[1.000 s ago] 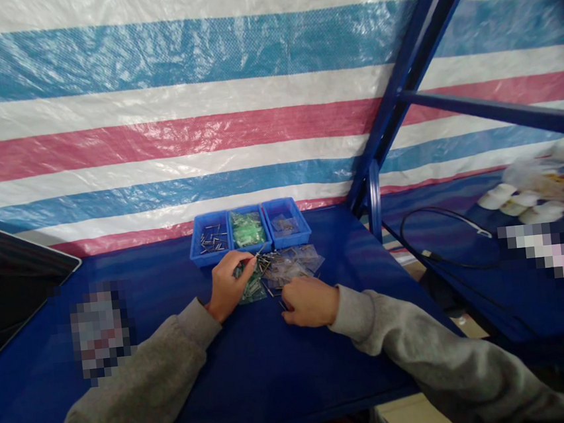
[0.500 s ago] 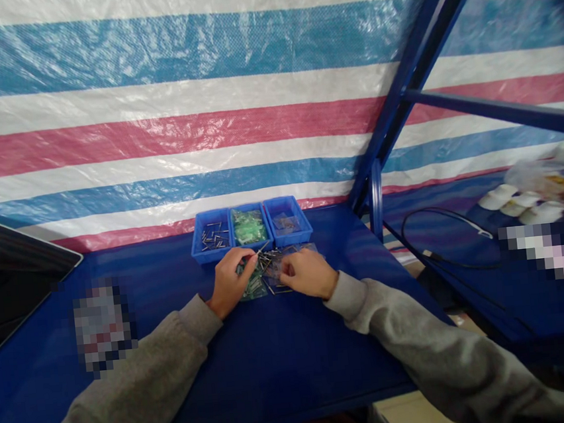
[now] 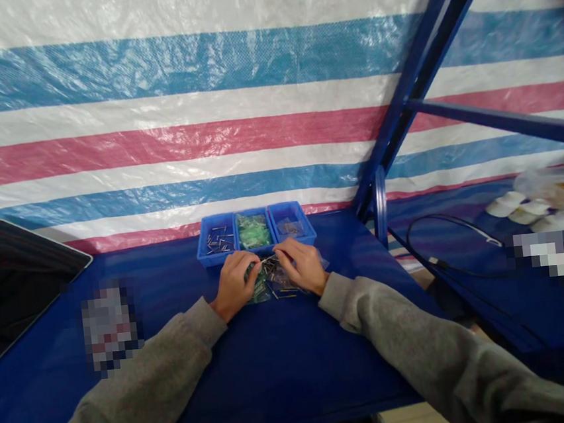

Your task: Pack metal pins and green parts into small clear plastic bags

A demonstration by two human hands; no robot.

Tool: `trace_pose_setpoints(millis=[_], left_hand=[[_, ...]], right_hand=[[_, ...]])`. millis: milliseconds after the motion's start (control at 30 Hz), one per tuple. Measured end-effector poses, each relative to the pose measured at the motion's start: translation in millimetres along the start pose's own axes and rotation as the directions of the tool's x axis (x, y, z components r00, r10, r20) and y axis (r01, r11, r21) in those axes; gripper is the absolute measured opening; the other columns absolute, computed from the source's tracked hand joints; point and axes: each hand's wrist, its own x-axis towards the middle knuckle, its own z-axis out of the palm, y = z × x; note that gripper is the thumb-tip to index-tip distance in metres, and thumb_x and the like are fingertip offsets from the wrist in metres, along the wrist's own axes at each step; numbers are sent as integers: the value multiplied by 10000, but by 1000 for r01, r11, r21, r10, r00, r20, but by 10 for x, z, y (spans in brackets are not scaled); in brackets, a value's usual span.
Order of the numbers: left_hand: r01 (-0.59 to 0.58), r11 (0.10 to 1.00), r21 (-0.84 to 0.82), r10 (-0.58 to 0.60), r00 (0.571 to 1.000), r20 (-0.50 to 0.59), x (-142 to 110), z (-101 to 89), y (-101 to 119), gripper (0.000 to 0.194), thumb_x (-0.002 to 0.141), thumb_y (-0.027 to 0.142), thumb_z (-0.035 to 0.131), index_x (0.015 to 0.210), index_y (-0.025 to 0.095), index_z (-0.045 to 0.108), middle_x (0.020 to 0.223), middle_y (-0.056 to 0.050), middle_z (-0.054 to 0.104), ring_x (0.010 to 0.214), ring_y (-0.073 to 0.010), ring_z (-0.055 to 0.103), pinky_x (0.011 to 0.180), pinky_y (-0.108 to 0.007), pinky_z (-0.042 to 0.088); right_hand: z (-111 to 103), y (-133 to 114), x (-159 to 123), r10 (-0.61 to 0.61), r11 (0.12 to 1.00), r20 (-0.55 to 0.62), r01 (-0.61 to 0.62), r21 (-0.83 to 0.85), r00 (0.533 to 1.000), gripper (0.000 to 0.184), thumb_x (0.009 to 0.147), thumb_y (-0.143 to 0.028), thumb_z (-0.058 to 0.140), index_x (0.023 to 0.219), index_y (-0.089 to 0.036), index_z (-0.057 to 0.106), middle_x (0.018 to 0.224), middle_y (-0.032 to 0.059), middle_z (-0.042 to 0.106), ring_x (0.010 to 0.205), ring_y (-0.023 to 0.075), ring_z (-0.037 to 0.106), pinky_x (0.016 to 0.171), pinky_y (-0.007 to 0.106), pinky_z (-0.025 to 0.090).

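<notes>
My left hand pinches a thin metal rod, whose exact kind is too small to tell. At its other end are the closed thumb and finger of my right hand. Below my fingers lies a pile of loose thin metal pieces. Green plastic bags sit by my left hand, and clear plastic bags lie partly under my right. Behind stand three joined blue bins: the left bin holds metal pieces, the middle green bags, the right small clear bags.
A dark screen stands at the left edge, with a blurred-out item near it. A blue metal frame rises at the right. Beyond it are a black cable and white rolls. A striped sheet hangs behind.
My right hand has come up from the clear bags and moved to the rod beside my left fingers. My left hand keeps hold of the rod. The view has shifted slightly.
</notes>
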Motion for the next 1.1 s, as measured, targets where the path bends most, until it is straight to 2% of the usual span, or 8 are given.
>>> trace_pose_setpoints(millis=[167, 333, 600, 700, 800, 900, 1100], left_hand=[[-24, 1000, -10, 24, 1000, 5, 3, 0, -25, 120, 870, 244, 469, 872, 165, 560, 877, -59, 607, 857, -182, 535, 802, -334, 405], [-2, 999, -37, 0, 999, -33, 9, -17, -31, 116, 871, 238, 468, 857, 160, 552, 857, -57, 599, 844, -177, 529, 794, -329, 405], [-74, 995, -63, 73, 997, -10, 8, -13, 12, 106, 865, 220, 481, 863, 155, 565, 876, -60, 605, 846, -173, 529, 793, -328, 403], [-89, 993, -72, 89, 996, -6, 13, 2, 16, 99, 860, 217, 491, 870, 156, 567, 880, -60, 608, 848, -171, 535, 796, -326, 404], [-78, 994, -75, 77, 997, -16, 19, 16, 8, 93, 855, 213, 498, 873, 155, 569, 878, -61, 606, 849, -167, 536, 799, -322, 409], [-78, 993, -84, 77, 997, -22, 23, 25, 0, 77, 847, 200, 511, 867, 153, 569, 867, -57, 604, 843, -163, 536, 797, -319, 415], [-63, 993, -104, 63, 998, -11, 29, 32, 1, 69, 835, 191, 528, 874, 157, 573, 860, -60, 615, 829, -167, 540, 775, -326, 426]], right_hand=[[-28, 49, 18, -39, 999, 73, 40, -11, 997, 185, 887, -256, 452, 857, -172, 613, 754, 48, 596, 692, 141, 551, 662, 251, 430], [-73, -1, 33, 3, 1000, 54, -2, -29, 999, 182, 886, -239, 454, 837, -161, 610, 720, 35, 590, 675, 131, 547, 644, 241, 415], [-173, -41, -81, 37, 999, 51, -35, -40, 998, 183, 879, -247, 473, 962, -155, 608, 758, 40, 614, 680, 137, 562, 670, 254, 440], [-140, -48, -98, 32, 999, 86, -30, -23, 996, 176, 881, -252, 479, 939, -165, 619, 763, 40, 627, 665, 135, 568, 640, 248, 446], [-74, -44, -120, 6, 1000, 116, -9, 24, 993, 165, 880, -231, 481, 925, -171, 628, 799, 47, 641, 716, 141, 590, 681, 256, 469], [-30, -23, -142, -5, 998, 95, -1, 60, 995, 158, 871, -207, 495, 939, -176, 634, 840, 54, 654, 773, 152, 606, 722, 272, 489], [-54, 0, -141, 18, 994, 75, -26, 110, 997, 170, 849, -152, 526, 977, -169, 637, 903, 61, 664, 831, 153, 610, 778, 285, 506]])
